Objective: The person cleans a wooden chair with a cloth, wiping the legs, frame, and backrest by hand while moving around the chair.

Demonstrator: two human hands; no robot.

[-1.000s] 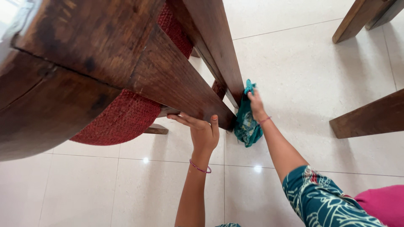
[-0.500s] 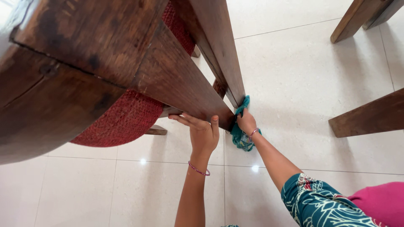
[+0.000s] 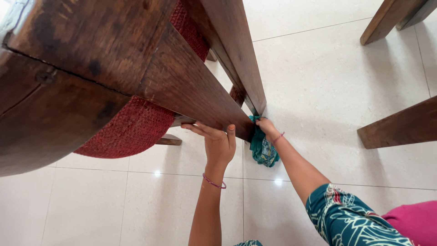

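Head view: right hand [image 3: 267, 129] fingers clutch teal cloth [image 3: 263, 148], wiping chair leg [image 3: 236, 54] base; left hand [image 3: 217, 142] fingers spread, bracing rail [image 3: 191, 91]. Next, probably: rub lower.

**Bare forearms, 2 bracelets, a patterned teal sleeve**

The left hand [image 3: 218, 145] is bare, with a thin pink bracelet [image 3: 214, 182] around the wrist and no sleeve on the forearm. The right hand [image 3: 267, 128] is bare too, with a thin pink band [image 3: 278, 137] at its wrist. Higher up the right arm sits a short teal sleeve [image 3: 348, 218] printed with pale leaf lines and small red marks. Beside it shows bright pink cloth [image 3: 414, 223].
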